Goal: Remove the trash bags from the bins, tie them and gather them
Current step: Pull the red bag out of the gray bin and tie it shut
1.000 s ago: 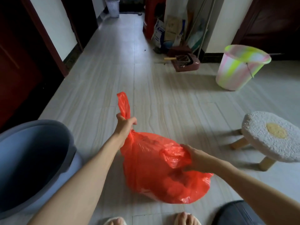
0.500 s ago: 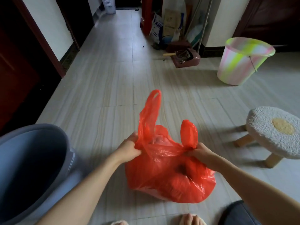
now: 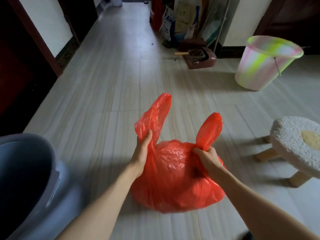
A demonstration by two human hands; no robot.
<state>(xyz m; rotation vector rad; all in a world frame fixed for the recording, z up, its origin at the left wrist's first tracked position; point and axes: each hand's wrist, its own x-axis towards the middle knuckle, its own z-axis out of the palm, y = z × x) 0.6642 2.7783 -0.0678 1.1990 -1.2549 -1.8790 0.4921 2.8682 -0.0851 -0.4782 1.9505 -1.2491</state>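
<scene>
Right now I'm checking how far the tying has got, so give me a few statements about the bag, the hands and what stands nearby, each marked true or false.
1. The red bag sits on the floor. True.
2. The left hand grips one bag handle and the right hand grips the other handle. True.
3. The handles are knotted together. False: they stand apart, untied.
4. The grey bin is on the person's right. False: it is on the left.
5. A white stool stands to the right of the bag. True.
</scene>
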